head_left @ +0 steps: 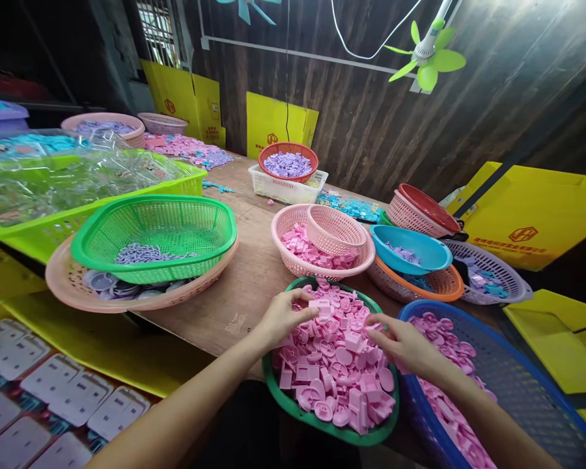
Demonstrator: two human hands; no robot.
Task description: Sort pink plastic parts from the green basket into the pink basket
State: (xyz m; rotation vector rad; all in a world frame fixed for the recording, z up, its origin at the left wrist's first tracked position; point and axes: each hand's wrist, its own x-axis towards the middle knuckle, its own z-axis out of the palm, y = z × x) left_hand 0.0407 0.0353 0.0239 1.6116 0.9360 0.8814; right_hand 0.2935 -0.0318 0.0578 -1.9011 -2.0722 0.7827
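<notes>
My left hand (279, 320) is closed, thumb and fingers pinching a small boxy pink plastic piece (322, 309). Below it lies a heap of pink plastic parts (339, 365), round, boxy and flat, filling a green basket (273, 391) right in front of me. On the heap's right side, my right hand (404, 340) has thumb and forefinger bent around another pink plastic piece (372, 326); its shape is mostly hidden among the parts.
Right of the green basket stands a large blue basket (517, 365) with more pink parts. A pink basket (280, 241) with a smaller one nested in it sits just behind. At left, a green colander (209, 221) rests on a peach basket (61, 280). Yellow cartons (542, 208) line the wall.
</notes>
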